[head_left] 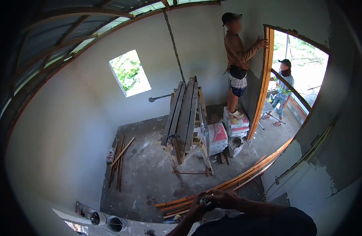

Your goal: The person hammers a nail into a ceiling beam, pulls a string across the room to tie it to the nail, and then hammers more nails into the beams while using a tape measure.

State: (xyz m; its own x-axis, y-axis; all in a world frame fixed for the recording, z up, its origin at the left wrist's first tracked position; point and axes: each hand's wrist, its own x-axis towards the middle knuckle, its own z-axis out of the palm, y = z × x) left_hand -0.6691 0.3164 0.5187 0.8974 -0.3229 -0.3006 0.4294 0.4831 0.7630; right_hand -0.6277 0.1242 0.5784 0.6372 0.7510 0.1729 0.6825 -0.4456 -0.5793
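Note:
My left hand (196,207) and my right hand (223,198) meet low in the view, in front of my dark-clothed body. The fingers of both are closed around a small grey object (206,203), mostly covered, whose kind I cannot make out. Just past the hands, long wooden boards (236,179) lie on the concrete floor and stretch towards the doorway. Their near ends pass close behind my left hand.
A plank-topped wooden scaffold (183,114) stands mid-room. A person (238,59) stands on stacked sacks (237,124), touching the wooden door frame (263,90). Another person (283,90) is outside. Loose wood strips (119,165) lie left; buckets (116,224) stand below.

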